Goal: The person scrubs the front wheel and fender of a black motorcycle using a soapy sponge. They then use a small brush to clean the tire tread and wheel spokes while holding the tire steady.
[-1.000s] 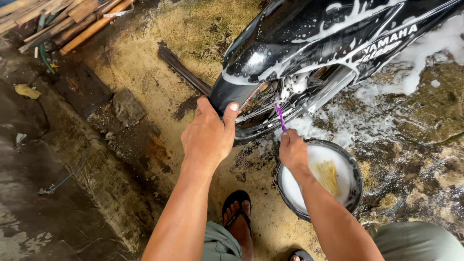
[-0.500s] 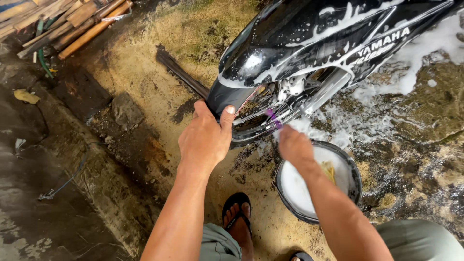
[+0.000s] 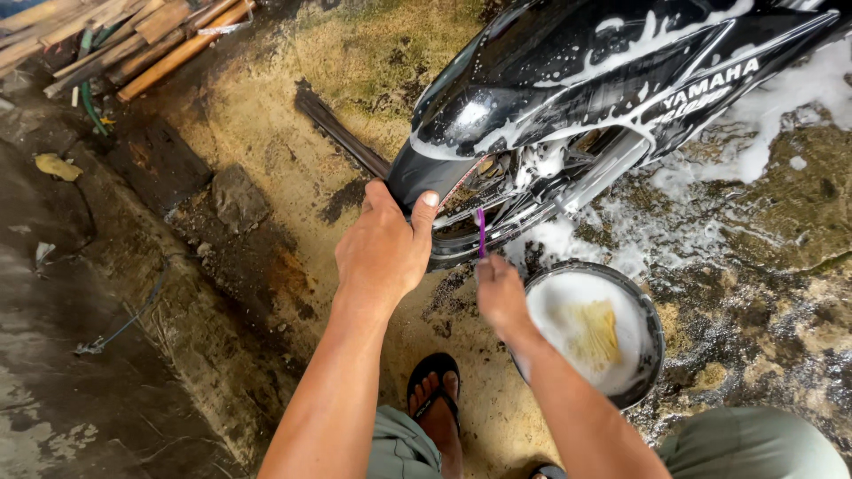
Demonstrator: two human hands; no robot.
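Basin sits right of the hands, below the motorcycle.

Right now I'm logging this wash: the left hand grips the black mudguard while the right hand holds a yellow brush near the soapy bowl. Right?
Not quite: the brush is purple, not yellow, as the head view shows. The left hand does grip the black mudguard, and the right hand holds that brush near the soapy bowl.

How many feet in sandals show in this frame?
2: one sandalled foot between the forearms at bottom centre, and the tip of a second sandal at the bottom edge, mostly cut off.
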